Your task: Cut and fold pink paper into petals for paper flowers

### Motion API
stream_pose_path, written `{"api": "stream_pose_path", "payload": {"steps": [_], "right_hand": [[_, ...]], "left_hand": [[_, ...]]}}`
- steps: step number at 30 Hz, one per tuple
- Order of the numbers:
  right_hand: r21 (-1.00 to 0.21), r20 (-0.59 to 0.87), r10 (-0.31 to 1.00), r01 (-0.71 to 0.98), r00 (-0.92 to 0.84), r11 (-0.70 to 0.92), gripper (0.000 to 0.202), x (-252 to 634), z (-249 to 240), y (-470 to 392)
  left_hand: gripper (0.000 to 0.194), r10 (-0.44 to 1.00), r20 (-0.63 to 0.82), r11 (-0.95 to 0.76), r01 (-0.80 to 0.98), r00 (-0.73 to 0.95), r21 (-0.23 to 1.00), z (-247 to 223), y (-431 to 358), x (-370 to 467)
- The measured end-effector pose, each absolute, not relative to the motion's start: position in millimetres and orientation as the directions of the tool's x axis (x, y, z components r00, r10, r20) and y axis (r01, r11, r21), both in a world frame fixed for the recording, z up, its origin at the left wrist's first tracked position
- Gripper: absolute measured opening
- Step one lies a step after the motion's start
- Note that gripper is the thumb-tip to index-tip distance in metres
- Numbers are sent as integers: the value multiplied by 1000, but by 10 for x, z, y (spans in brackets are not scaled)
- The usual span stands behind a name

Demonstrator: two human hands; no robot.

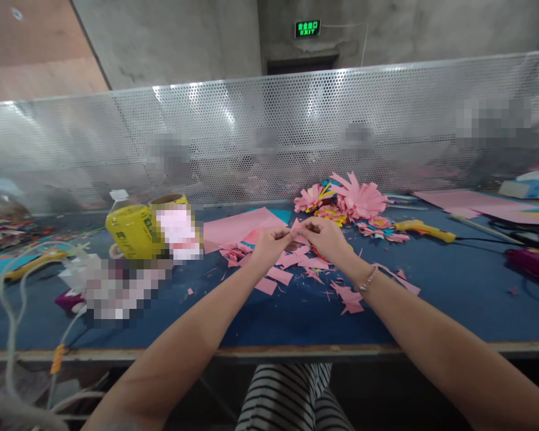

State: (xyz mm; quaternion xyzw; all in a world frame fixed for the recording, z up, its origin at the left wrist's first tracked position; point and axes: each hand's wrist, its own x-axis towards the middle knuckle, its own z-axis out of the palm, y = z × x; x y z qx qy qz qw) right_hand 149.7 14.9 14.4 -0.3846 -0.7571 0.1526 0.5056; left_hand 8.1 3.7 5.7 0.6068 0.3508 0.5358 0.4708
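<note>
A small, pointed piece of pink paper (296, 225) is being pinched by the closed fingers of the left hand (272, 242) and right hand (327, 237), above a blue bench (296, 329). Its edges are being partly covered. Pink scraps (279, 275) are lying below; layered paper flowers (362, 200) are resting beyond the right hand.

Dim lt., mesh (291, 120) w/ glare, edges distort.

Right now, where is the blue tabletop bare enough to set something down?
Mostly bare: between the front edge and pink paper scraps; between the right forearm and right-side glue gun. Crowded: around left hand, right hand and paper flowers.
</note>
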Motion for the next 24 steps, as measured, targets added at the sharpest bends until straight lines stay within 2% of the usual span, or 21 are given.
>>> {"api": "stream_pose_path", "payload": {"steps": [6,9,12,18,24], "right_hand": [[-623,630,752,453,-194,638,23,1522,169,142],[-680,622,767,378,-157,629,29,1519,167,153],[-726,590,784,297,-192,620,29,1506,136,174],[-637,593,759,420,-268,646,22,1492,81,186],[-608,616,743,441,-262,660,18,1505,145,134]], "left_hand": [[29,940,264,-256,-65,216,965,89,26,100],[27,953,234,-219,-97,193,971,94,19,105],[25,957,241,-223,-118,163,968,72,41,93],[22,953,275,-262,-109,127,959,25,75,77],[23,940,302,-294,-76,160,953,31,62,75]]}}
